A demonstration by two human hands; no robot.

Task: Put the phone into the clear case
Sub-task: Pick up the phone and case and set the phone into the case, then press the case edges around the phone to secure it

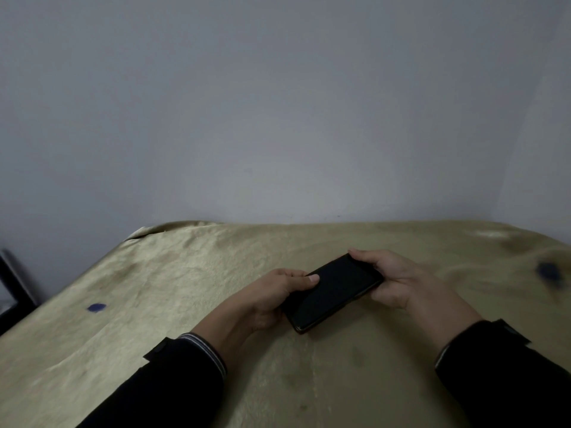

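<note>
Two dark sleeves (pixel 173 387) come in from the near edge of a desk covered in a wrinkled olive-gold cloth (pixel 185 273). Past them, the left hand (pixel 272 298) and the right hand (pixel 392 279) both grip a black phone (pixel 332 291), screen up, lying diagonally just above the cloth, right of the desk's middle; a thin rim at its near corner may be the clear case, unclear. Behind the far edge stands a plain grey wall (pixel 278 103).

It looks like a plain room in a home. A wrinkled, stained olive-gold cloth (pixel 191 291) covers a table or bed pushed against a bare grey-white wall (pixel 278 103). Left of the cloth stands a dark frame (pixel 12 282), too cropped to identify.
</note>
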